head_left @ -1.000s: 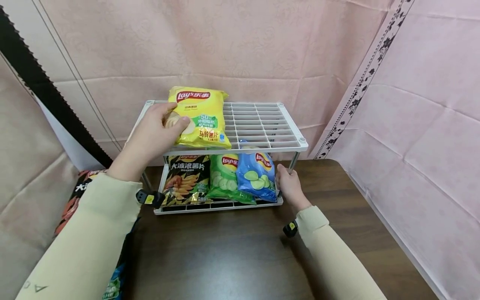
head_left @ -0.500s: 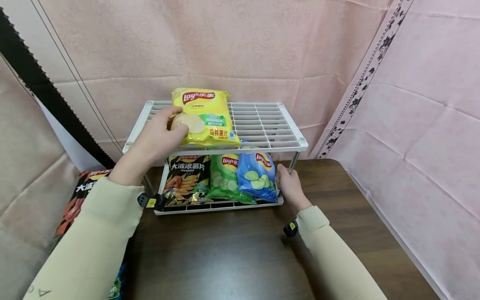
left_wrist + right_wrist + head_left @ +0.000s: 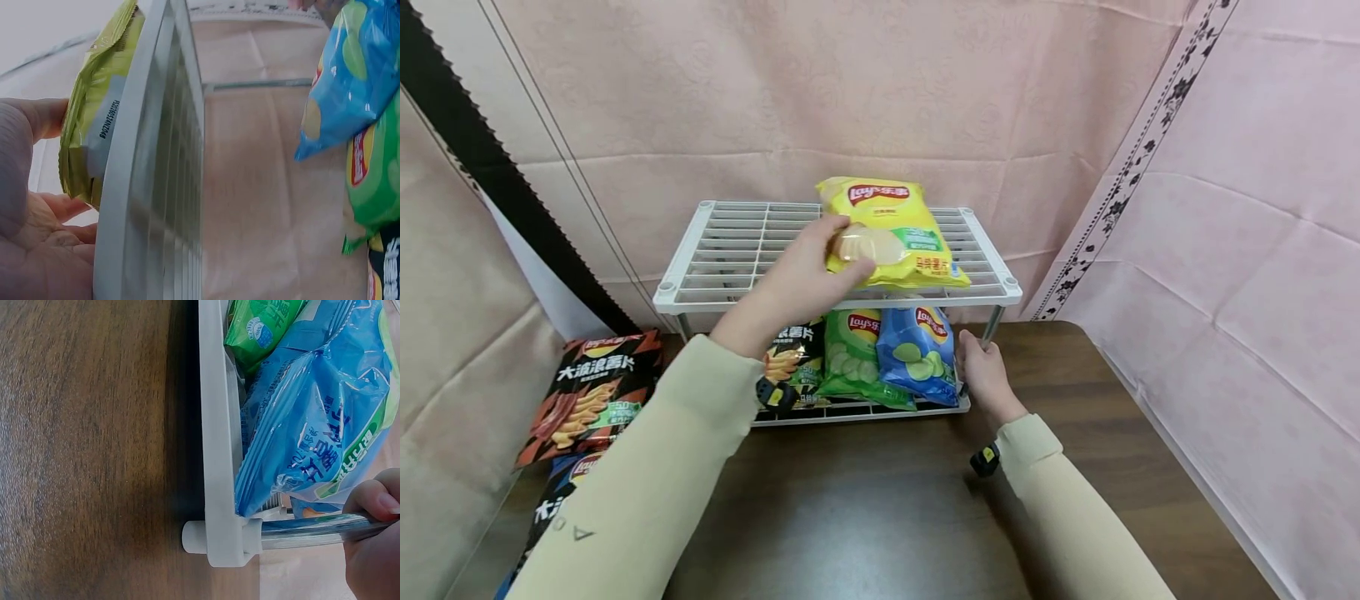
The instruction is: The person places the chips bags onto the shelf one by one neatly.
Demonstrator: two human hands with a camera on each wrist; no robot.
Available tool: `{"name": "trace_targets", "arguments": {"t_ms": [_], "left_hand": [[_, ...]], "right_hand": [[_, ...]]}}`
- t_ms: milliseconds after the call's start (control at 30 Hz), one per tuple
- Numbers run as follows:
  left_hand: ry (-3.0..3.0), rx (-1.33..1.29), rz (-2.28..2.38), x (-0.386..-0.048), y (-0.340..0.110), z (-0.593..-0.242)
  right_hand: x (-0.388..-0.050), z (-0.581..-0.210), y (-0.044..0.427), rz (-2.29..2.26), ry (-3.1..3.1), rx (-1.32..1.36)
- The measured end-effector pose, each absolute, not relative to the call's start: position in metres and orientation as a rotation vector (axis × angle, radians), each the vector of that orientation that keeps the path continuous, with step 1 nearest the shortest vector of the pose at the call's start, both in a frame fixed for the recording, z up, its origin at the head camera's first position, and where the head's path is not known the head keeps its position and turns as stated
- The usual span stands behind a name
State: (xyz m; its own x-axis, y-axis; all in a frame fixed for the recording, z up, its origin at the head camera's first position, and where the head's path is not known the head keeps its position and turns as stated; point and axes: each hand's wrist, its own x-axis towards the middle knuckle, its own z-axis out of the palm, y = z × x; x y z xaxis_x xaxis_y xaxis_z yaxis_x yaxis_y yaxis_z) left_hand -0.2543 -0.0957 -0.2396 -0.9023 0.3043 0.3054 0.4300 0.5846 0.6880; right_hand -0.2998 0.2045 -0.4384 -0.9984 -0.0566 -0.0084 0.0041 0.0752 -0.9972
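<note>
My left hand (image 3: 801, 271) pinches the left side of a yellow bag of potato chips (image 3: 898, 229) over the right half of the rack's upper shelf. In the left wrist view, the lower edge of the yellow bag (image 3: 103, 119) is right by the shelf frame; whether it rests there I cannot tell. My right hand (image 3: 988, 379) grips the right front post (image 3: 312, 530) of the white wire rack (image 3: 722, 267). On the lower shelf stand a black chip bag (image 3: 805, 354), a green one (image 3: 853, 358) and a blue one (image 3: 917, 354); my left forearm partly hides the black bag.
At the left of the wooden table (image 3: 865, 508) lie a red-and-black chip bag (image 3: 598, 396) and, nearer, a blue-and-black bag (image 3: 553, 496) partly under the left sleeve. Pink cloth (image 3: 1000, 100) stands behind the rack and along the right side.
My left hand has carried the yellow chip bag rightward from the left part of the upper shelf. The right hand still grips the post.
</note>
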Motion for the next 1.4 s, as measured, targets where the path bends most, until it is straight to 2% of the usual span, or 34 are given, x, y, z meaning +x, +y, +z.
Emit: {"name": "trace_targets", "arguments": {"t_ms": [267,667,1067,1233,1400], "left_hand": [[-2.700,-0.630,-1.164,-0.261,-0.064,-0.245],[-2.700,-0.679,-1.120,-0.255,-0.068,-0.248],[-2.598,-0.633,-0.915,-0.215,-0.126,-0.245],[-2.529,-0.595,-0.845,-0.189,-0.160,-0.245],[-2.572,-0.444,-0.823,-0.160,-0.196,-0.257]], "right_hand": [[-0.300,-0.438,0.205,-2.159,2.246,-0.124],[-0.284,-0.417,0.201,-2.108,2.257,-0.164],[-0.300,-0.439,0.205,-2.125,2.279,-0.158],[-0.298,-0.436,0.204,-2.128,2.285,-0.141],[-0.294,-0.429,0.204,-2.124,2.245,-0.130]]}}
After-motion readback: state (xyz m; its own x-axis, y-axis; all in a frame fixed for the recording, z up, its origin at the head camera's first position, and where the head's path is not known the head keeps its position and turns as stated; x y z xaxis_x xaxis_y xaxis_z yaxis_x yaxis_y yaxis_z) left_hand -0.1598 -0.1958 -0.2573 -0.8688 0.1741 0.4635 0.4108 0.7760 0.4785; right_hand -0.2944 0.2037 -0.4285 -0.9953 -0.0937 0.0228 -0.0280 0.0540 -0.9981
